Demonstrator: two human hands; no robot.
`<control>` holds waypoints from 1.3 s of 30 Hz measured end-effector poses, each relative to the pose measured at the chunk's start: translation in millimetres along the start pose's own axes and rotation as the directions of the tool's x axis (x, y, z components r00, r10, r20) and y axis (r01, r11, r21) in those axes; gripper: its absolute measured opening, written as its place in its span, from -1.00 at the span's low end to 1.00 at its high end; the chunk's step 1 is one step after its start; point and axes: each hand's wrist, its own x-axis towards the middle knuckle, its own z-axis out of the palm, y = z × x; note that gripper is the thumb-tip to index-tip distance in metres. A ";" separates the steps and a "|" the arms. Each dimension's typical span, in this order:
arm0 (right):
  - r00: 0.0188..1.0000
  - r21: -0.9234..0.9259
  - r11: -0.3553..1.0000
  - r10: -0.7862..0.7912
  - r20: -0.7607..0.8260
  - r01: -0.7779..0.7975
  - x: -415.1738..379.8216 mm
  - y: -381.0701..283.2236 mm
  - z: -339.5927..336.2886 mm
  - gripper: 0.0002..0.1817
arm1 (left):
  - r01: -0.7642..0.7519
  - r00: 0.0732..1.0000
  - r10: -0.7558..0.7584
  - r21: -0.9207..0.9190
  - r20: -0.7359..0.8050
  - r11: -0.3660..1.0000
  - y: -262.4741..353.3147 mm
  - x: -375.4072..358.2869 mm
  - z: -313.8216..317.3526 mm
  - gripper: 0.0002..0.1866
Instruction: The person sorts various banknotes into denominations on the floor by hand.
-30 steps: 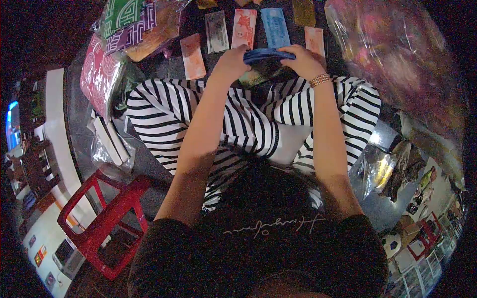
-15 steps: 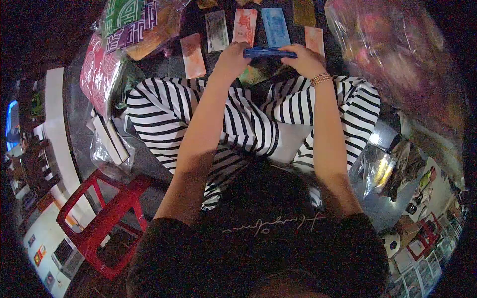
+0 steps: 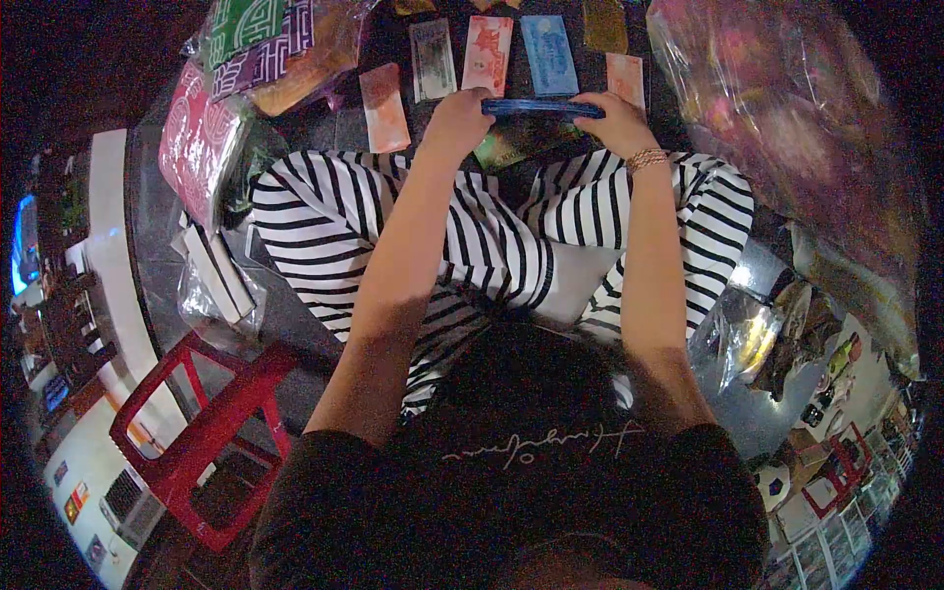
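Blue banknote stack (image 3: pixel 539 108), flat and thin, gripped endwise by left hand (image 3: pixel 459 120) and right hand (image 3: pixel 619 120).

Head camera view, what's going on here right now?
A person sitting cross-legged in striped trousers holds a blue stack of paper notes between both hands, the left hand at one end and the right hand, with a gold bracelet on its wrist, at the other. Just beyond the hands, separate stacks of notes lie in a row on the floor: orange, grey, red and blue. Plastic-wrapped packs sit to the left, and a red plastic stool stands nearby.
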 end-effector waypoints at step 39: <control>0.999 0.501 0.865 -0.022 0.040 -0.001 4.2 -16.7 -11.7 -0.39 | 0.105 0.969 -0.244 -0.962 0.042 0.253 11.6 12.5 -27.3 -0.77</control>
